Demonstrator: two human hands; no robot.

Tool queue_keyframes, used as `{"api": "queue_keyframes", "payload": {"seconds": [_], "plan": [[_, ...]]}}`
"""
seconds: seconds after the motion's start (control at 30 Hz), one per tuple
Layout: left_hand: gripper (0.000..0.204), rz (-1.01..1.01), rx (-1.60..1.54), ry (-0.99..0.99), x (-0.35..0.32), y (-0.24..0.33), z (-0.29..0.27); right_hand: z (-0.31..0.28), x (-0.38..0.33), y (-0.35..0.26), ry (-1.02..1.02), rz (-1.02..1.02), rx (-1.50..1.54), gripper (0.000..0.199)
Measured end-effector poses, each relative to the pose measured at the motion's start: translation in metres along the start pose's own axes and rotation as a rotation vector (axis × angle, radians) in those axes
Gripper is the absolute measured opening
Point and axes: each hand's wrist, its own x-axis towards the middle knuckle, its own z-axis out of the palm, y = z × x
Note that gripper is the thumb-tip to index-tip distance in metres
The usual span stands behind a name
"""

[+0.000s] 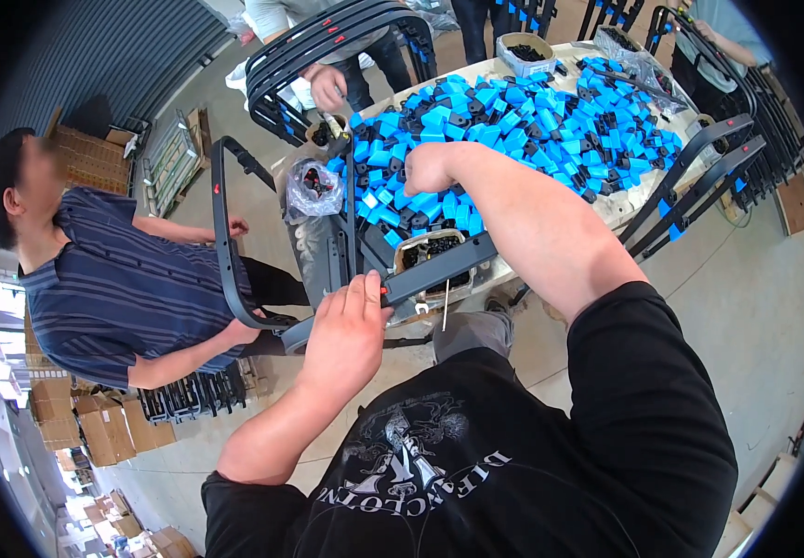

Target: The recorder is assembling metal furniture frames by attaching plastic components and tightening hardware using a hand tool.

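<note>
My left hand [346, 325] is wrapped over a dark metal tube frame [444, 267], which lies slantwise at the table's near edge. A small red mark shows on the tube beside my fingertips. My right hand [431, 168] reaches over a heap of blue-and-black plastic pieces [523, 116], at the heap's left part. Its fingers curl downward; whatever they hold is hidden. Under the tube stands a tub of small black parts [411, 253]. Just below the tube, a wrench head [422, 308] and a thin rod [446, 305] show.
On the left, a person in a striped shirt [123, 270] holds another dark frame [223, 223]. Across the table, a person's hand [327, 86] is near stacked frames [327, 42]. A plastic-lined tub [314, 189] stands at the left; more frames [699, 177] lean at the right.
</note>
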Motion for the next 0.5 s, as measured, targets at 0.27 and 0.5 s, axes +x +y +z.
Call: {"api": "queue_keyframes", "payload": {"seconds": [0.27, 0.5], "plan": [[0.06, -0.021, -0.12, 0.08, -0.013, -0.005, 0.002, -0.004, -0.012, 0.004, -0.004, -0.024, -0.15, 0.048], [0.056, -0.371, -0.135, 0.251, -0.08, -0.047, 0.018, 0.022, 0.012, 0.026, 0.231, -0.105, -0.218, 0.043]]}}
